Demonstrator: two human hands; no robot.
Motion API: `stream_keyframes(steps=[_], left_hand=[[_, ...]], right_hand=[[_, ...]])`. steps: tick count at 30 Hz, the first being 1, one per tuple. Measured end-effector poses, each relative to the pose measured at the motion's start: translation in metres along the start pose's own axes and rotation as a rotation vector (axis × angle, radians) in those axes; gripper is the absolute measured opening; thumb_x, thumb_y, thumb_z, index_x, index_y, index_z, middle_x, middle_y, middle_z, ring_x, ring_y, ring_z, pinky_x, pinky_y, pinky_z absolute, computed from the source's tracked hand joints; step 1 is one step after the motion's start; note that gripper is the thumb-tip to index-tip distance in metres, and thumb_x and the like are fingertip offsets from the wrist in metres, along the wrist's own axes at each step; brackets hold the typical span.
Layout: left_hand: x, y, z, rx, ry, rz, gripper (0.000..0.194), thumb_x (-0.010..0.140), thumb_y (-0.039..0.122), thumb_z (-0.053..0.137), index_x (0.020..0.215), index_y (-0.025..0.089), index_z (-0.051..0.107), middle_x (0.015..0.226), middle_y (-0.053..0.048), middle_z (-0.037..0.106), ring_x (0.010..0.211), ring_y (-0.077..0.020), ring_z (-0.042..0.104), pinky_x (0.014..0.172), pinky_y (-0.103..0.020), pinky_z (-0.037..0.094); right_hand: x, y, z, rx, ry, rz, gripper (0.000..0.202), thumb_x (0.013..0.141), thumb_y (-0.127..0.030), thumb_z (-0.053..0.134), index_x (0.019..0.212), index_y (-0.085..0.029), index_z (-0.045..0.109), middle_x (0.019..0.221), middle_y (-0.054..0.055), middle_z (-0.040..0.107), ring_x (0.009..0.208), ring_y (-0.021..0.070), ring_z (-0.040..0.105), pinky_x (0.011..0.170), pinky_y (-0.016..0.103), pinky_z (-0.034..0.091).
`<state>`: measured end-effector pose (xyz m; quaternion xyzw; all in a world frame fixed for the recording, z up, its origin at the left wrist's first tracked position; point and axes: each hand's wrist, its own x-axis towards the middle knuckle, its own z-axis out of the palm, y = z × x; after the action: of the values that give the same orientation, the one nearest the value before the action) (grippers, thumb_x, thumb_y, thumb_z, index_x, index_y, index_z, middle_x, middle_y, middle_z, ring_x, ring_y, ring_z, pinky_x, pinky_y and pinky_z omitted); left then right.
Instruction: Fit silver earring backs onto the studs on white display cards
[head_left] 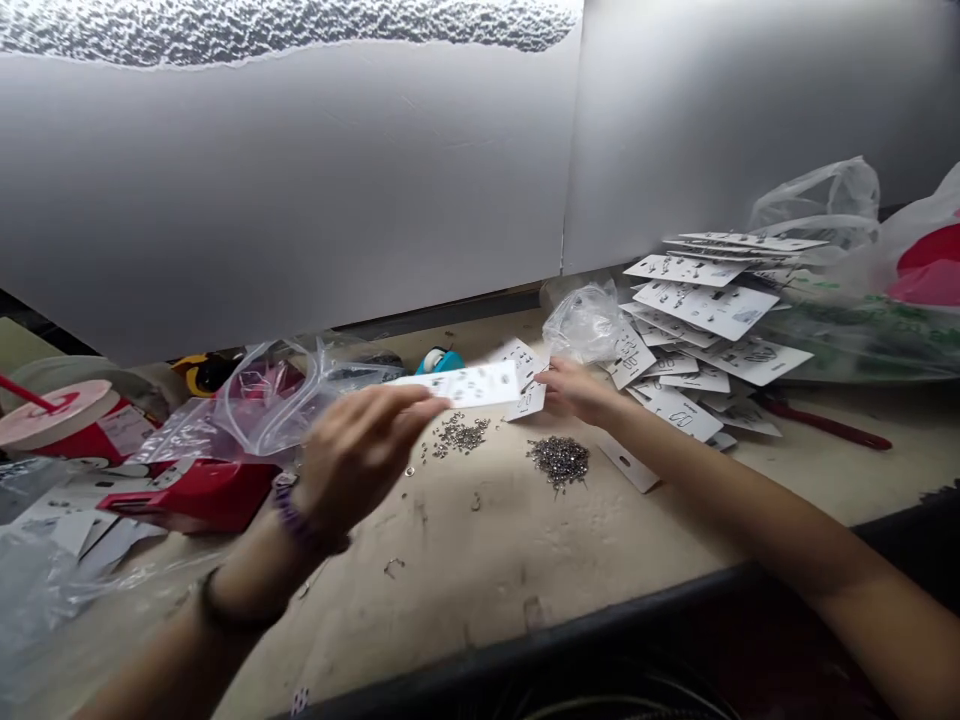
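My left hand pinches the end of a white earring card, held above the table and blurred. Small dark pieces show on its face. Just beyond, my right hand has its fingers closed at the edge of another white earring card, which is partly covered. Below the hands lie two heaps of tiny metal pieces, a looser heap on the left and a denser heap on the right. Under my right forearm a white card lies flat.
A tall pile of earring cards stands at the right, beside a clear plastic bag. A red-handled tool lies near it. At the left are a red cup, a red stapler-like object and plastic bags. Behind stands a grey panel.
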<state>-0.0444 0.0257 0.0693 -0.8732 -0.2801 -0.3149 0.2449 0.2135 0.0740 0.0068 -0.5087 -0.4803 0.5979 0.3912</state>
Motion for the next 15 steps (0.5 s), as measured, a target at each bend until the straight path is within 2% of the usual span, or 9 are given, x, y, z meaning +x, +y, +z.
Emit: stream_keyframes(steps=[2,5,7,9,12,13,15], left_hand=[[0.019,0.005,0.043,0.052,-0.062,0.118,0.016,0.083,0.017,0.048,0.095,0.022,0.057,0.090,-0.001,0.064,0.077,-0.0149,0.057,0.063,-0.028,0.046],[0.038,0.003,0.094,0.056,-0.357,0.000,0.026,0.087,0.012,0.035,0.095,0.020,0.058,0.100,-0.006,0.062,0.085,-0.0195,0.055,0.070,-0.034,0.044],[0.043,0.000,0.119,0.041,-0.413,-0.032,0.028,0.085,0.010,0.033,0.093,0.018,0.058,0.102,-0.009,0.061,0.088,-0.0222,0.054,0.072,-0.037,0.043],[0.044,-0.003,0.136,0.025,-0.440,-0.081,0.030,0.082,0.006,0.032,0.090,0.016,0.059,0.099,-0.012,0.061,0.087,-0.0240,0.054,0.071,-0.038,0.042],[0.042,-0.004,0.148,-0.018,-0.472,-0.179,0.029,0.076,0.006,0.036,0.095,0.014,0.058,0.099,-0.014,0.059,0.086,-0.0264,0.054,0.068,-0.040,0.043],[0.042,-0.003,0.149,-0.038,-0.477,-0.205,0.030,0.075,0.008,0.038,0.099,0.014,0.056,0.103,-0.015,0.058,0.088,-0.0275,0.054,0.069,-0.041,0.043],[0.044,0.003,0.145,-0.087,-0.477,-0.236,0.033,0.075,0.013,0.041,0.105,0.014,0.054,0.112,-0.015,0.054,0.095,-0.0289,0.052,0.072,-0.042,0.043]], right_hand=[[-0.002,0.001,-0.002,-0.070,0.003,-0.069,0.037,0.084,-0.019,0.047,0.121,-0.017,0.045,0.121,0.011,0.053,0.106,0.0179,0.054,0.090,0.034,0.049],[-0.016,0.002,-0.010,-0.210,0.028,-0.146,0.043,0.080,-0.022,0.055,0.122,-0.023,0.047,0.124,0.007,0.051,0.115,0.0224,0.047,0.096,0.043,0.041],[-0.032,0.001,-0.019,-0.291,0.033,-0.161,0.040,0.077,-0.025,0.058,0.117,-0.024,0.053,0.120,0.008,0.055,0.111,0.0260,0.050,0.094,0.048,0.042],[-0.053,0.001,-0.029,-0.368,0.043,-0.177,0.037,0.080,-0.032,0.055,0.116,-0.024,0.055,0.117,0.009,0.056,0.105,0.0266,0.054,0.089,0.048,0.045],[-0.085,0.009,-0.042,-0.629,0.115,-0.274,0.044,0.087,-0.040,0.042,0.128,-0.024,0.043,0.120,0.010,0.055,0.106,0.0241,0.054,0.086,0.045,0.047],[-0.094,0.014,-0.046,-0.776,0.131,-0.332,0.045,0.087,-0.039,0.041,0.129,-0.023,0.042,0.122,0.009,0.054,0.111,0.0244,0.051,0.088,0.045,0.045],[-0.107,0.025,-0.055,-1.098,0.101,-0.450,0.040,0.086,-0.036,0.046,0.123,-0.023,0.049,0.126,0.007,0.052,0.123,0.0269,0.038,0.096,0.047,0.038]])
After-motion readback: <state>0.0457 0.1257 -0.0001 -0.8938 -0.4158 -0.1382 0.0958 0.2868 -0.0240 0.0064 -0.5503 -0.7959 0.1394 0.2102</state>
